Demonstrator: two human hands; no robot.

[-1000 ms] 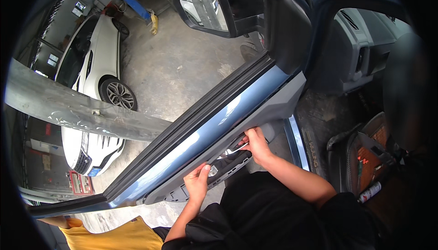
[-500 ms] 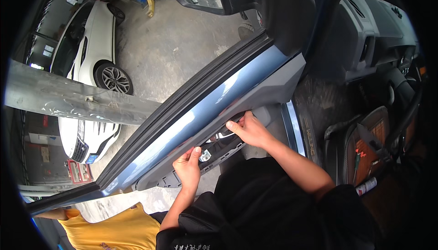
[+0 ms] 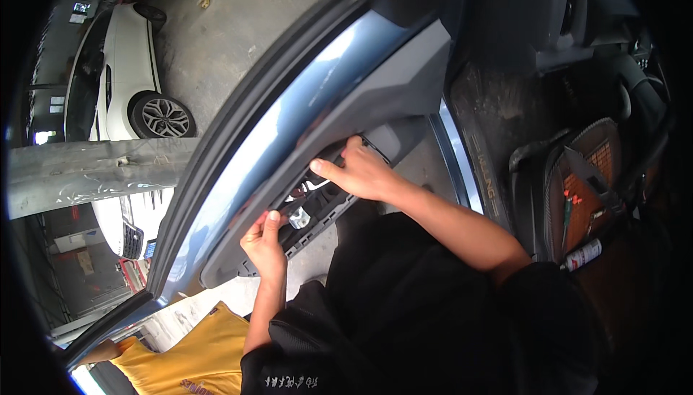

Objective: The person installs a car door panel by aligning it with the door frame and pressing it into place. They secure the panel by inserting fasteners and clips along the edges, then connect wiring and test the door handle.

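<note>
A dark grey door trim panel (image 3: 393,77) lies along the inner side of a blue car door (image 3: 325,70), just below the window seal. My left hand (image 3: 264,245) grips the panel's edge toward its lower-left end, thumb on top and fingers curled underneath. Farther up the same edge, my right hand (image 3: 364,173) is closed on it the same way, with its fingertips hidden. Between the hands, an opening in the panel shows shiny parts inside, and a black slotted strip (image 3: 317,227) runs along its near side.
At the right is a car seat (image 3: 595,157) bearing a screwdriver (image 3: 568,214) and a spray can (image 3: 582,256). A person in a yellow shirt (image 3: 191,355) stands at lower left. Beyond the door are a grey metal post (image 3: 94,171) and white cars (image 3: 126,70).
My view has shifted, so the floor, cars and door sit differently in it. Both hands keep their hold on the panel edge, at about the same places.
</note>
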